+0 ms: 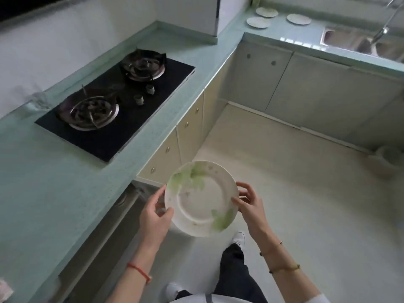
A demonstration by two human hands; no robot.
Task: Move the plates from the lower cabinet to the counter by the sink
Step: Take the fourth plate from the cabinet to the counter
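Both hands are on one round white ceramic plate with green leaf prints (201,199), held out over the pale floor (306,204). The left hand (153,217) grips the plate's left rim: thumb laid on top, fingers tucked under and mostly hidden. The right hand (249,206) pinches the opposite rim, with the thumb on the face and the curled fingers (247,189) behind the edge. The plate tilts slightly, face up towards the camera.

Just left of the left fingers runs the pale green stone counter (43,182), and past those fingertips sit the cream lower cabinet doors with small round knobs (190,130). Further beyond on the counter top lies the black glass two-burner gas hob (122,106), with a clear drinking glass (39,101) at its far left side — blurred.

Well ahead of the right fingers, far across the corner, is the steel sink (358,43) with its chrome tap (384,25). On the counter beside it lie three more white round plates, flat and apart from one another: the near left one (258,22), the one behind it (266,12) and the one nearest the sink (298,19).

Behind the hands, a red string bracelet (140,271) rings the left wrist and a thin gold bracelet (284,267) the right — and a white shoe (239,238) shows below the plate.
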